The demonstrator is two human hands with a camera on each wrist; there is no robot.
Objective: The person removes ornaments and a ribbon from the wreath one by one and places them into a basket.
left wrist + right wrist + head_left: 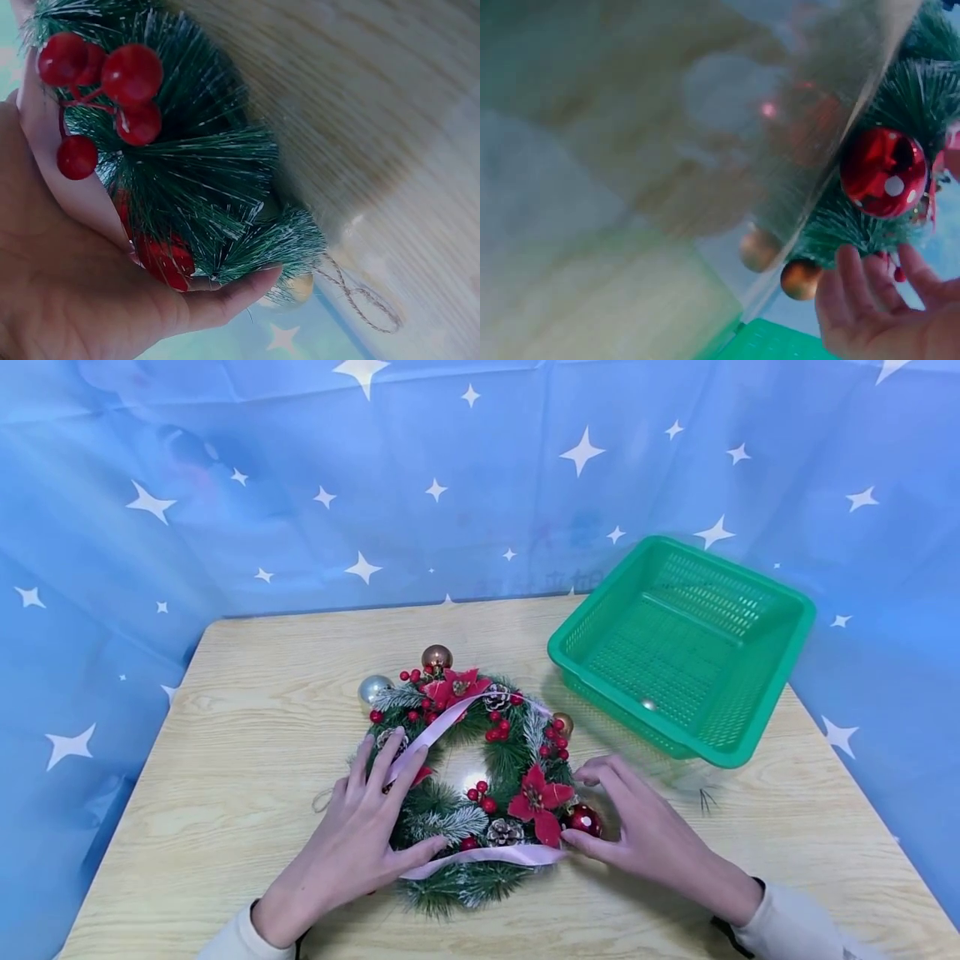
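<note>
A Christmas wreath (438, 797) of green sprigs, red flowers, berries and pine cones lies on the table. My left hand (360, 827) rests over its left side, fingers spread and fairly straight, thumb on the lower part. A pale pink ribbon (442, 722) loops across the wreath and passes under these left fingers; its lower run ends near my right thumb. At the right edge, my right hand (645, 827) touches the wreath with thumb and fingers apart on either side of a red bauble (585, 820). In the right wrist view, its fingertips (849, 255) reach the greenery.
A green plastic basket (566, 672) stands at the back right with a small shiny ball (648, 703) in it. Silver (373, 690) and bronze (437, 657) baubles edge the wreath. A twine loop (367, 307) sticks out at the left. Behind the table (247, 735) hangs a starry blue cloth (480, 527).
</note>
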